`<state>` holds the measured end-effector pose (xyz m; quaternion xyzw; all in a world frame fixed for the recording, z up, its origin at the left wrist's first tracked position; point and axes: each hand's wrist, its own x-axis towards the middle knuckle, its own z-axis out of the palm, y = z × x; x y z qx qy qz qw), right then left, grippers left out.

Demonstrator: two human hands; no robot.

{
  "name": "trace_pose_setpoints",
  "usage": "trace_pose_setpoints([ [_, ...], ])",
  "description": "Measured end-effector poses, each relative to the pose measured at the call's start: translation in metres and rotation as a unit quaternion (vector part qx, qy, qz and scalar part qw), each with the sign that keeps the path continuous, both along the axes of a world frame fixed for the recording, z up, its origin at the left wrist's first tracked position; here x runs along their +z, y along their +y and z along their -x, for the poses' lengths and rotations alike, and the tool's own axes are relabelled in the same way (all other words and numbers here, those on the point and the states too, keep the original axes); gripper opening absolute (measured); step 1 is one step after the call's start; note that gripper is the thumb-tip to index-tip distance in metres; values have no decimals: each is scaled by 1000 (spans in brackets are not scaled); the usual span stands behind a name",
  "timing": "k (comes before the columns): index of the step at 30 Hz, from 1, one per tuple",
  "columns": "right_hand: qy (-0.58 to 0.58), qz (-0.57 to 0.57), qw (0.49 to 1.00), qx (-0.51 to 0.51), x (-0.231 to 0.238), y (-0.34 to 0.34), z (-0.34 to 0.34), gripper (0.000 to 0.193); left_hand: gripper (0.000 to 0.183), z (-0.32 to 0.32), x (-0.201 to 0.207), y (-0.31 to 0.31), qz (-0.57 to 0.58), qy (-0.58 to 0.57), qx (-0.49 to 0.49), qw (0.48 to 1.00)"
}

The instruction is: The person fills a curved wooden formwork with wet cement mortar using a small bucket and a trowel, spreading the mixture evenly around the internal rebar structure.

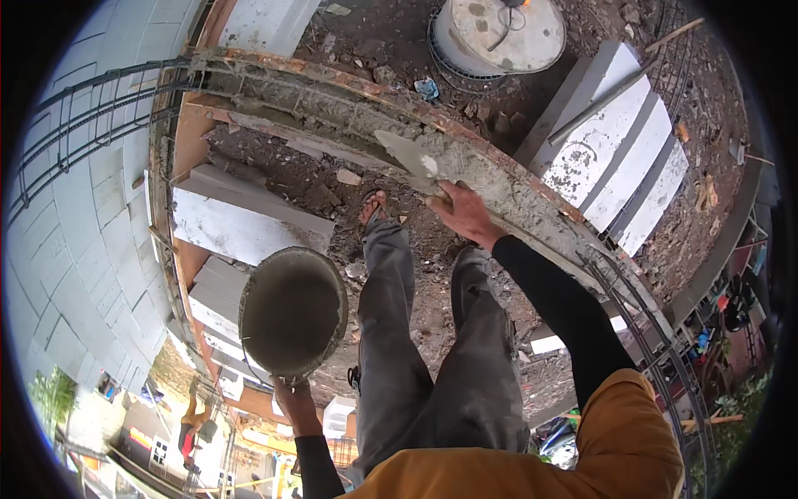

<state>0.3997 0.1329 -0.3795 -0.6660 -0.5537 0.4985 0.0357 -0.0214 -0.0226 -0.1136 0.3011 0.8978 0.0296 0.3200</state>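
My right hand (467, 212) is closed round the handle of a pointed trowel (403, 152). The trowel's grey, mortar-smeared blade lies over wet concrete (507, 185) in a long trough between wooden form boards (287, 68). Lower left, my left hand (295, 401) grips the near rim of a round bucket (293, 312), tilted so that its mouth shows. Grey cement coats the bucket's inside; how much it holds I cannot tell. My left fingers are partly hidden behind the rim.
White blocks (241, 220) stand at the left, and more white blocks (611, 133) at the right beyond the form. Reinforcing bars (108, 87) stick out at both ends. A white-topped drum (499, 33) stands far off. Rubble (349, 177) lies round my feet (373, 206).
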Motion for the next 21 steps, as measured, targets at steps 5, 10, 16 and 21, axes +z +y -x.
trace_pose_setpoints([
  [5, 197, 94, 915, -338, -43, -61, 115, 60, 50, -20, 9, 26, 37, -21, -43, 998],
  [10, 195, 85, 862, -459, -53, -141, 58, 43, 55, -19, 36, 46, 13, -43, -25, 999],
  [16, -38, -51, 903, -425, -61, -291, -125, 33, 54, -72, 19, 61, -8, -52, -155, 986],
  [21, 111, 95, 914, -378, 16, -176, -66, 48, 51, -72, 27, 66, 4, -12, -195, 981],
])
